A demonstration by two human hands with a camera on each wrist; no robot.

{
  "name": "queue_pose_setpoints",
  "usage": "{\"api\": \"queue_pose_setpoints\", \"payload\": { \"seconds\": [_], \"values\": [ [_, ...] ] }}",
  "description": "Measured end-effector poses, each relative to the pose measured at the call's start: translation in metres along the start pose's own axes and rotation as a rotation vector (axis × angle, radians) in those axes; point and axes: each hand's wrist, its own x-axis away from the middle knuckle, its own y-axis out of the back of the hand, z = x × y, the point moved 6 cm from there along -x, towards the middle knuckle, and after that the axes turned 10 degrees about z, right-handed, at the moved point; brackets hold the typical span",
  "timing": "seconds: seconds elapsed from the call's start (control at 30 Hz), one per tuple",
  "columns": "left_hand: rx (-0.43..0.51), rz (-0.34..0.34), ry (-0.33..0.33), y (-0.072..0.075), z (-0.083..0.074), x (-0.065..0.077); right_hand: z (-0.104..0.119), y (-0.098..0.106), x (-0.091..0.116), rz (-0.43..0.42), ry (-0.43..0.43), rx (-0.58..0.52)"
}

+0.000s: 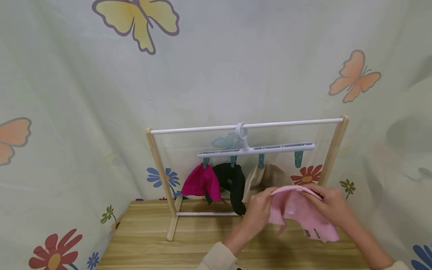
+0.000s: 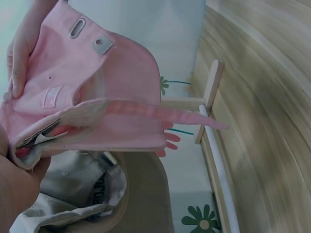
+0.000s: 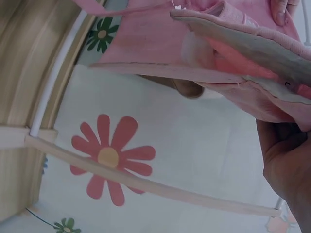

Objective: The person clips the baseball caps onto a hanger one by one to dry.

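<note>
In the head view my left hand [image 1: 257, 210] and right hand [image 1: 329, 204] hold a pink baseball cap [image 1: 302, 210] between them, gripping opposite ends of its upturned edge. The cap hangs below the hands, in front of the rack's right part. Its strap buckle and eyelet [image 2: 77, 28] show in the left wrist view, and the open inside of the cap [image 3: 233, 43] faces the right wrist camera. Above it, a free teal clip [image 1: 298, 159] hangs from the right end of a white hanger [image 1: 256, 150]. A beige cap [image 1: 258, 182] hangs just behind my left hand.
A black cap [image 1: 239, 183] and a magenta cap [image 1: 201, 182] hang from the hanger's other clips. The hanger hooks over the white rod [image 1: 287, 123] of a small wooden rack [image 1: 158, 165], standing on a wood-grain table [image 1: 141, 232]. A flowered curtain [image 1: 84, 150] surrounds it.
</note>
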Motion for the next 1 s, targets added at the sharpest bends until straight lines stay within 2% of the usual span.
{"api": "queue_pose_setpoints", "payload": {
  "seconds": [0.2, 0.53, 0.83, 1.0],
  "values": [
    [0.031, 0.05, -0.007, -0.002, -0.008, -0.009, 0.001, 0.016, -0.002, -0.031, 0.048, 0.062],
    [0.01, 0.128, 0.021, -0.008, -0.014, -0.018, -0.003, 0.03, -0.001, -0.047, 0.04, 0.088],
    [0.11, 0.166, 0.085, -0.008, -0.022, -0.029, -0.002, 0.038, -0.003, 0.048, -0.039, 0.037],
    [0.159, 0.173, 0.102, -0.006, -0.026, -0.034, 0.004, 0.043, -0.008, 0.084, -0.029, 0.016]
  ]
}}
